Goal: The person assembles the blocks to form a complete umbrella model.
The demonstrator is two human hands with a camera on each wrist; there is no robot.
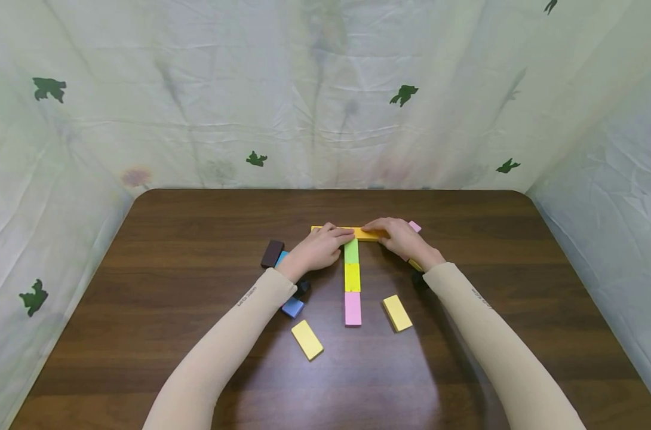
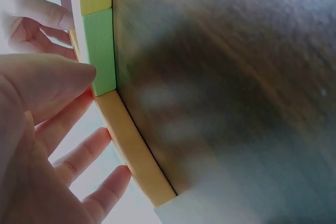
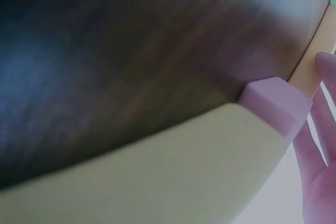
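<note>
Across the top of a T-shaped row lies an orange block. Below it run a green block, a yellow block and a pink block. My left hand touches the orange part left of the junction with spread, fairly straight fingers. Its thumb is by the green block. My right hand holds the orange bar's right part, thumb on the near side and fingers behind. Part of the bar is hidden under both hands.
Two pale yellow blocks lie nearer, either side of the row. Left are a dark brown block and blue blocks, partly behind the left arm. Another pink block shows beyond the right hand. A curtain hangs behind the table.
</note>
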